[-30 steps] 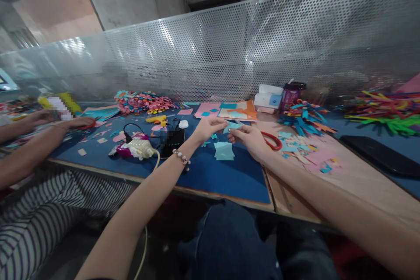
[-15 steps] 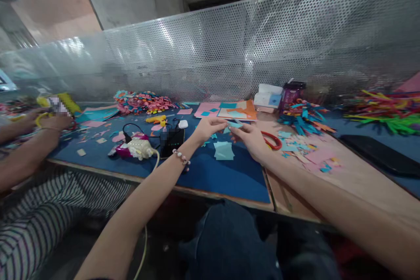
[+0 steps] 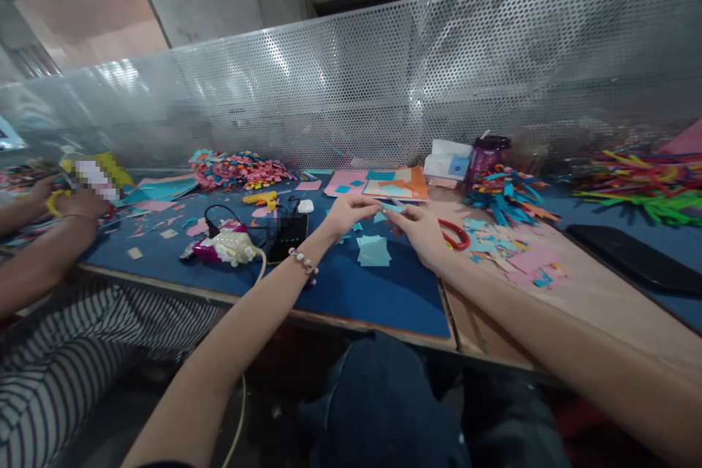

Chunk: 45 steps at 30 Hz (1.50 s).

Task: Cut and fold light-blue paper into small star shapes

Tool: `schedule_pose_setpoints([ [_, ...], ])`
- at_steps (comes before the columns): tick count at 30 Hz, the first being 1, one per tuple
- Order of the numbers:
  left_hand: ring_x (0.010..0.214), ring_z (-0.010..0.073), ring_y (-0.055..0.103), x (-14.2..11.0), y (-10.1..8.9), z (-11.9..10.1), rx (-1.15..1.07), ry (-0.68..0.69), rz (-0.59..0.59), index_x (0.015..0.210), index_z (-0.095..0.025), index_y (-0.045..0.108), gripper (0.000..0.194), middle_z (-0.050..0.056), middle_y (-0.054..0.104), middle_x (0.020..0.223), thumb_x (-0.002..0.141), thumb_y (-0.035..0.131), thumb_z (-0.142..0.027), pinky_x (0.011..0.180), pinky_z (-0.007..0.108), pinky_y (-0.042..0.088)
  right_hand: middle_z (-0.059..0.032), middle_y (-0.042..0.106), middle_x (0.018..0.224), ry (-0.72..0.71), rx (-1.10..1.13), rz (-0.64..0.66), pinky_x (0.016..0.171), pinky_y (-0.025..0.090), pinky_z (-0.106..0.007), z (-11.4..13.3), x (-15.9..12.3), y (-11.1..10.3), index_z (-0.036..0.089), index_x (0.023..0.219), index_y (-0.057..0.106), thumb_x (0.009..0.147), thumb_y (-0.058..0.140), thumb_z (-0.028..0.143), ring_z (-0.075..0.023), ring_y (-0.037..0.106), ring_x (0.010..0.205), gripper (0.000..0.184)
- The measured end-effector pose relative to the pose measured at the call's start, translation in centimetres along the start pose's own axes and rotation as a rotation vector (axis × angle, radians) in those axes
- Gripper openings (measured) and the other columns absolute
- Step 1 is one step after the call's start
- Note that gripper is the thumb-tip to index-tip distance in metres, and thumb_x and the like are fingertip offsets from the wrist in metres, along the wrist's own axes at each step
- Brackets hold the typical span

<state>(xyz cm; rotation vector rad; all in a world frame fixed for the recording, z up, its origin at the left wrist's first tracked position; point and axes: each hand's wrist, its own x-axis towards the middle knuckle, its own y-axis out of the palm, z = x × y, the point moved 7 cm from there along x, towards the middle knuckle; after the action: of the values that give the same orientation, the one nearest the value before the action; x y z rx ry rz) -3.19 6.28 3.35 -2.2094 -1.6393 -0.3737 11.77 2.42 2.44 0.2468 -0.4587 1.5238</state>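
My left hand [image 3: 349, 216], a beaded bracelet on its wrist, pinches the edge of a small light-blue piece of paper [image 3: 388, 214] above the table. From the other side my right hand [image 3: 417, 225] holds the same paper between thumb and fingers, its fingertips almost meeting the left ones. Just below them lies a small stack of light-blue paper squares [image 3: 374, 251]. Red scissor-like loop handles [image 3: 455, 235] rest beside my right hand; the remainder is hidden behind it. Small blue cut pieces [image 3: 354, 232] show under my left hand.
Pink and orange sheets [image 3: 411, 192] lie behind my hands. To the left are a power strip [image 3: 227, 247], a phone [image 3: 289, 238] and a yellow glue gun [image 3: 262, 199]. Paper scraps [image 3: 493, 238] and a black case [image 3: 630, 256] lie right. A co-worker's hands [image 3: 82, 205] work far left.
My hands stay almost in place, still pinching the paper, with only slight finger movement. The co-worker's hands at far left have shifted slightly left.
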Motion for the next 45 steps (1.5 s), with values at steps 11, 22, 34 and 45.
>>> schedule_pose_setpoints([
  [11, 0.068, 0.0125, 0.059, -0.1, -0.5, -0.6, 0.047, 0.000, -0.053, 0.083, -0.012, 0.073, 0.027, 0.007, 0.069, 0.077, 0.064, 0.074, -0.031, 0.071, 0.030, 0.047, 0.0014, 0.055, 0.053, 0.046, 0.054, -0.011, 0.049, 0.034, -0.024, -0.4, 0.3, -0.3, 0.017, 0.061, 0.059, 0.066, 0.070, 0.050, -0.0100, 0.046, 0.049, 0.035],
  [22, 0.067, 0.0126, 0.058, -0.1, -0.7, -0.6, 0.011, -0.014, -0.052, 0.084, -0.012, 0.073, 0.030, 0.006, 0.067, 0.073, 0.063, 0.075, -0.033, 0.072, 0.032, 0.048, 0.0017, 0.054, 0.053, 0.024, 0.166, -0.004, 0.049, 0.036, -0.024, -0.3, 0.4, -0.7, 0.017, 0.062, 0.061, 0.064, 0.073, 0.047, -0.0101, 0.048, 0.050, 0.033],
  [34, 0.065, 0.0121, 0.056, -0.1, -1.0, -0.5, 0.029, -0.035, -0.051, 0.084, -0.014, 0.073, 0.029, 0.006, 0.066, 0.071, 0.062, 0.075, -0.034, 0.070, 0.032, 0.047, 0.0021, 0.055, 0.052, 0.011, 0.161, -0.011, 0.046, 0.036, -0.023, -0.5, 0.8, -1.2, 0.017, 0.068, 0.064, 0.064, 0.073, 0.046, -0.0097, 0.048, 0.047, 0.031],
  [45, 0.064, 0.0114, 0.054, -0.2, -0.9, -0.9, 0.055, 0.007, -0.067, 0.085, -0.014, 0.073, 0.029, 0.005, 0.065, 0.070, 0.064, 0.074, -0.035, 0.065, 0.028, 0.044, -0.0043, 0.065, 0.076, 0.057, 0.271, 0.064, 0.049, 0.042, -0.023, -0.4, 0.4, -0.5, 0.016, 0.074, 0.065, 0.070, 0.067, 0.051, -0.0112, 0.054, 0.059, 0.035],
])
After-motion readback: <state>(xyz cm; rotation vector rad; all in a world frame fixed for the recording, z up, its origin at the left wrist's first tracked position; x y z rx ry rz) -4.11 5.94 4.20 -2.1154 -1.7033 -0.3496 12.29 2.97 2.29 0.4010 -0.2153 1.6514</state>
